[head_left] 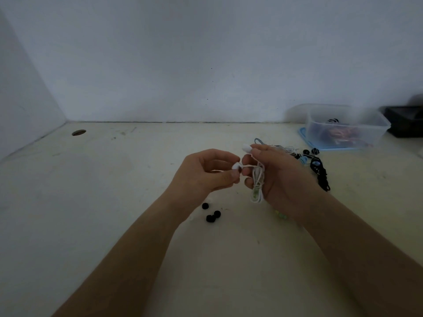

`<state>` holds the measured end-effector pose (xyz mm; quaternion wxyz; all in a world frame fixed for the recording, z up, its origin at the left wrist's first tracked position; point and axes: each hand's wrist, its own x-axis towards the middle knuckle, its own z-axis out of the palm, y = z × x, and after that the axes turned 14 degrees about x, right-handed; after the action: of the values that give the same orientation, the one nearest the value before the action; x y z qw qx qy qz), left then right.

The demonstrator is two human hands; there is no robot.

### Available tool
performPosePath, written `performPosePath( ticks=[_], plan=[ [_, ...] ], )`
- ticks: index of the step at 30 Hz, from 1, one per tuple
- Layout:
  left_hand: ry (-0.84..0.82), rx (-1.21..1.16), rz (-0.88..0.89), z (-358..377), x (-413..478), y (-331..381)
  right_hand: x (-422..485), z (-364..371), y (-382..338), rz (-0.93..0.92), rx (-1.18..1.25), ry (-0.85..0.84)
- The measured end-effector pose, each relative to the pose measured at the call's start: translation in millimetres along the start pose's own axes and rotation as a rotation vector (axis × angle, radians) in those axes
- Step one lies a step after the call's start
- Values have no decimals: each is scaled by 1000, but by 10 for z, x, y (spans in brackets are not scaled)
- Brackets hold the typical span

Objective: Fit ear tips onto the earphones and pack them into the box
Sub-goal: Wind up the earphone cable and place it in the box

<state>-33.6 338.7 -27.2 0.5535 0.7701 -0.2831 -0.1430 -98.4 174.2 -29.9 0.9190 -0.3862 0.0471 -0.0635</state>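
Right hand (pixel 282 173) grips white earphones (pixel 258 179); clear box (pixel 375 128) holds more.

Pale wall (pixel 206 53), cream tabletop (pixel 91 191), dim light

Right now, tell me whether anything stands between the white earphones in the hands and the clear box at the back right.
Only a loose pile of black and blue earphones lies on the table between the white earphones, held by left hand and right hand, and the clear box. Carried above it, nothing visible blocks them.
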Motion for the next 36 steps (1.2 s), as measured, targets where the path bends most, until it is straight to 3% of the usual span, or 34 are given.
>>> performPosePath(
  ticks=[7,18,26,29,33,36],
  plan=[
    [136,13,-5,0,18,-15,-7,16,25,103,-19,28],
    [157,75,-11,-20,20,-29,-39,-28,86,-33,-395,-7],
    [131,344,65,-205,30,-36,-56,10,61,-46,-429,-41],
    [161,695,81,-308,60,-125,-59,17,54,-45,-404,-30],
    [17,988,4,-391,41,-181,-73,20,46,-32,-386,-33],
    [-32,1035,3,-413,29,-183,-71,28,51,-14,-363,-22]
  ],
)
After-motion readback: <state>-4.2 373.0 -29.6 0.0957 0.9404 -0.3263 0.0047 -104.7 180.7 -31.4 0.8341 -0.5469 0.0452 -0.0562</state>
